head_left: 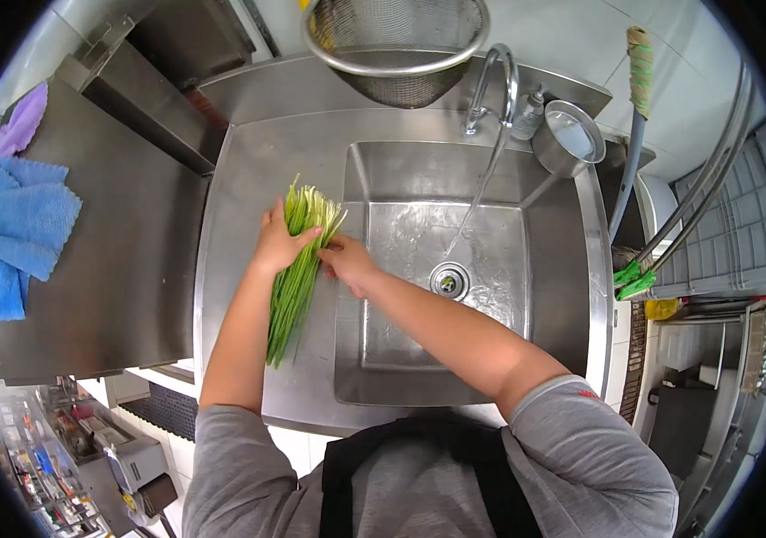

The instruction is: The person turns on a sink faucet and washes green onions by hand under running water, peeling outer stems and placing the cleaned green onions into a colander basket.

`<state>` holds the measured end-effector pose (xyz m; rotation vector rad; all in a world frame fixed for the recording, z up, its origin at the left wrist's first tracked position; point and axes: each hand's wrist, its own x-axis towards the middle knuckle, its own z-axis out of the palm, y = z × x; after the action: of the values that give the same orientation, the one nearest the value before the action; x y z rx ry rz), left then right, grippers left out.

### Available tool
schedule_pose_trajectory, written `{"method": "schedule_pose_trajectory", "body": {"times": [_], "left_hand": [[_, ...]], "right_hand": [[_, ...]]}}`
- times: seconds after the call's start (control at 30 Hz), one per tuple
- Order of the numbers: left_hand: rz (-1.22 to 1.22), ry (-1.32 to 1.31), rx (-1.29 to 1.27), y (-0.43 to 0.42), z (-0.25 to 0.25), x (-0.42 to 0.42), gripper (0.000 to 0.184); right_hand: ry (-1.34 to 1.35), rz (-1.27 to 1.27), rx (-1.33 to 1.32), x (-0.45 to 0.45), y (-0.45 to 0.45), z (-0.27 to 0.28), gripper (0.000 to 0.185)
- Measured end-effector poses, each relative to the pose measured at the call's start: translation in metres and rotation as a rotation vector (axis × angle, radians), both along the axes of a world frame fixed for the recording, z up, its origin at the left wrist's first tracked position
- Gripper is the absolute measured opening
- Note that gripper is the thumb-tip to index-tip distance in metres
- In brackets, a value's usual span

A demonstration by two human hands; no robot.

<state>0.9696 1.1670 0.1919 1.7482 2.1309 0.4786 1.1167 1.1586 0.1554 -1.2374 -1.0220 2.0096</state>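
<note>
A bunch of chives (291, 300) with long thin green leaves and pale ends lies on the steel counter to the left of the sink. Its pale ends point away from me. My left hand (280, 240) is closed round the upper part from the left, with the thumb across the top. From the right side, my right hand (350, 265) pinches at the bunch's edge just below the pale ends. Its fingertips are partly hidden among the leaves.
Water runs from the curved faucet (509, 85) into the steel sink (437, 359), where green scraps sit in the drain (448, 282). A mesh strainer (396, 76) hangs behind. A metal pot (567, 143) and a bottle (529, 115) stand back right; blue towels (20, 220) lie left.
</note>
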Motion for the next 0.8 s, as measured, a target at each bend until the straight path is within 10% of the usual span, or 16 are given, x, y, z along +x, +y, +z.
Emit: {"method": "schedule_pose_trajectory", "body": {"times": [0.53, 0.8], "left_hand": [[0.286, 0.482, 0.329, -0.024, -0.023, 0.048, 0.022], [0.367, 0.362, -0.122, -0.026, 0.008, 0.036, 0.106]], "right_hand": [[-0.071, 0.05, 0.017, 0.054, -0.002, -0.012, 0.045], [-0.061, -0.182, -0.151, 0.109, 0.033, -0.024, 0.039]]}}
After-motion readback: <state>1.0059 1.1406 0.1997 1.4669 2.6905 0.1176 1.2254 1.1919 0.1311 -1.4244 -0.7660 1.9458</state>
